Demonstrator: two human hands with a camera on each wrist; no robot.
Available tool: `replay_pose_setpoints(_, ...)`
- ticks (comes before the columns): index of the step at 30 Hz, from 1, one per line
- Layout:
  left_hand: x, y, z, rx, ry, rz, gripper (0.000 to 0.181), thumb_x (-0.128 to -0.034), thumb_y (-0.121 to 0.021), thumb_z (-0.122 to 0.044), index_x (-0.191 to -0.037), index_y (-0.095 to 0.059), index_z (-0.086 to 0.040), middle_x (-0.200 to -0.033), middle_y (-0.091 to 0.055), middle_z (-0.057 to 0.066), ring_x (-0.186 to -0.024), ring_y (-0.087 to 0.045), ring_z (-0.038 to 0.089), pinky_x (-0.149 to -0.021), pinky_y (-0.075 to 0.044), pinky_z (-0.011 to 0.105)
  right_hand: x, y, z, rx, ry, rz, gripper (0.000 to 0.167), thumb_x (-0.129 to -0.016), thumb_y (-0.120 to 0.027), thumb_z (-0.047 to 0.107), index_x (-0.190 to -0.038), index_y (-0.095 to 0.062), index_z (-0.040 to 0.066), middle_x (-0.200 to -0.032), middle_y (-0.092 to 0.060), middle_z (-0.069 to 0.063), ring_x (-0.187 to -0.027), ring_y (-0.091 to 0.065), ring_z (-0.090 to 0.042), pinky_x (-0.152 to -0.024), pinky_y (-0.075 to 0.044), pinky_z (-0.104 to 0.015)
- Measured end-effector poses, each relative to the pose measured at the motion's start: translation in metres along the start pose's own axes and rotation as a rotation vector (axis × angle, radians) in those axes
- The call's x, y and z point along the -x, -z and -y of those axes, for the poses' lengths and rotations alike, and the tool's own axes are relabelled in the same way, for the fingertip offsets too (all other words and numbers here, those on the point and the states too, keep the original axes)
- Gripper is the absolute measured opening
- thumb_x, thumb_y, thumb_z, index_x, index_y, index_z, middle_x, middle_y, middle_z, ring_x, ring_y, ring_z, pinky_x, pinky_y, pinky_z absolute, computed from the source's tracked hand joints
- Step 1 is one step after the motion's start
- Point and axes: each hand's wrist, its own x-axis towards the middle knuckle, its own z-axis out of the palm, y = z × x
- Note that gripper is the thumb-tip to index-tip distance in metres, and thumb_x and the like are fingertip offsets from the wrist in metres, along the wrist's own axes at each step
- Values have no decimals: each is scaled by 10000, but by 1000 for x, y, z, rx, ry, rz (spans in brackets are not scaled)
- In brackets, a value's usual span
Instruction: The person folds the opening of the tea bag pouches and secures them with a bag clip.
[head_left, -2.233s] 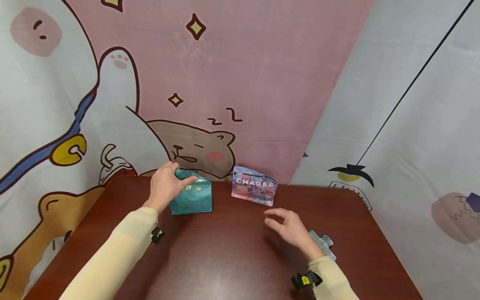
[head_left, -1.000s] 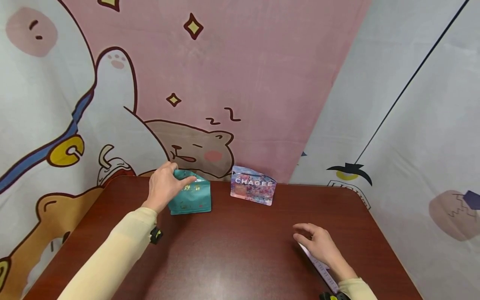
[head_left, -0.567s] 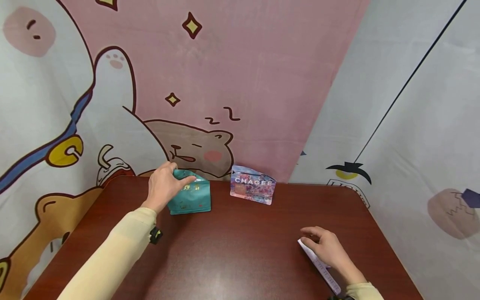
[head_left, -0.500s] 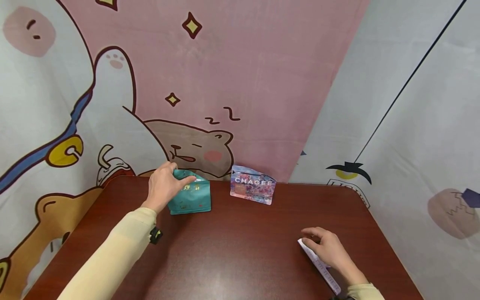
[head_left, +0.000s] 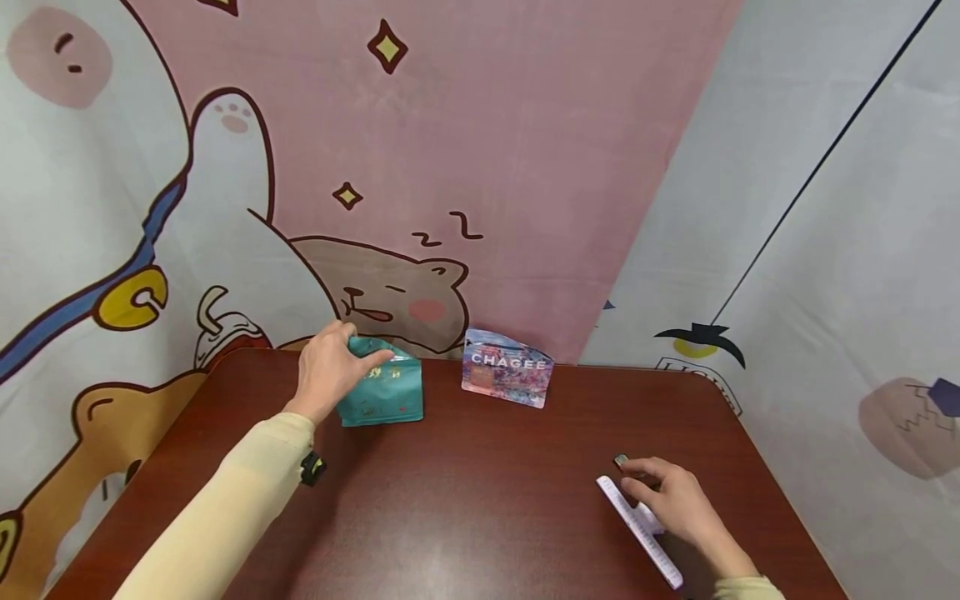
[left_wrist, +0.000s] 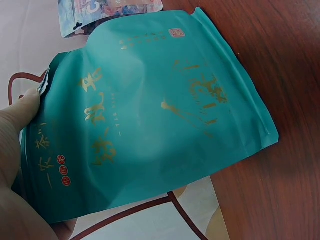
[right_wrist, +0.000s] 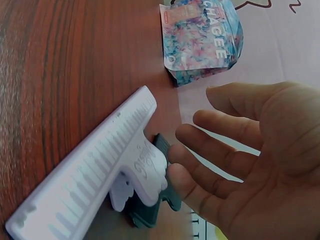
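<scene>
In the head view the left hand (head_left: pixel 327 369) pinches the top left corner of a teal pouch (head_left: pixel 384 393); the left wrist view shows the thumb on the edge of the pouch (left_wrist: pixel 145 105). The right hand (head_left: pixel 678 500) hovers at the handle of a pale lilac clip (head_left: pixel 637 529), fingers loosely bent. From the right wrist view, its fingers (right_wrist: pixel 215 150) stand apart with nothing between them, beside the lilac clip (right_wrist: pixel 85 170). Behind that clip lies a dark green clip (right_wrist: pixel 145 210), partly covered; its tip also shows past the fingertips in the head view.
A pink and blue CHAGEE pouch (head_left: pixel 507 367) stands at the back of the brown table (head_left: pixel 465 483), right of the teal pouch. A cartoon-printed cloth (head_left: pixel 525 167) hangs behind the table.
The right hand has moved right and toward the near side, then slightly right off the lilac clip. That clip now shows pale, and a dark clip's tip has come into view. The left hand has stayed.
</scene>
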Motion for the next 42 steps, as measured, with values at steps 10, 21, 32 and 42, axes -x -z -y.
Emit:
replay_pose_setpoints(10, -1, 0, 0, -1, 0, 3, 666, -792, -880, -497, -689, -326, -142, -736, -324, 37, -579, -289, 180, -522, -246, 330, 5, 6, -7, 73, -20, 62, 169, -864, -830, 158, -1017, -783, 105, -1017, -754, -38, -879, -681, -166, -748, -526, -336)
replay_pose_setpoints(21, -1, 0, 0, 9, 7, -1, 664, -790, -884, -491, -692, -326, -143, -737, -319, 33, -574, -283, 178, -521, -242, 329, 8, 6, -12, 71, -113, 160, 205, -826, -845, 96, -1018, -774, 90, -859, -731, 30, -742, -623, -55, -663, -490, -266)
replay_pose_setpoints(32, -1, 1, 0, 1, 7, 2, 670, -785, -884, -502, -686, -329, -141, -728, -312, 27, -571, -286, 178, -510, -243, 328, 8, 3, -11, 157, -138, 144, 209, -728, -849, 13, -893, -753, 99, -761, -671, 35, -707, -575, -125, -635, -463, -314)
replay_pose_setpoints(42, -1, 1, 0, 8, 2, 0, 655, -787, -884, -496, -682, -346, -136, -734, -333, 31, -571, -303, 180, -508, -253, 331, 7, 5, -8, 192, -130, 140, 233, -712, -853, 3, -800, -676, 127, -779, -637, 21, -713, -555, -141, -647, -451, -345)
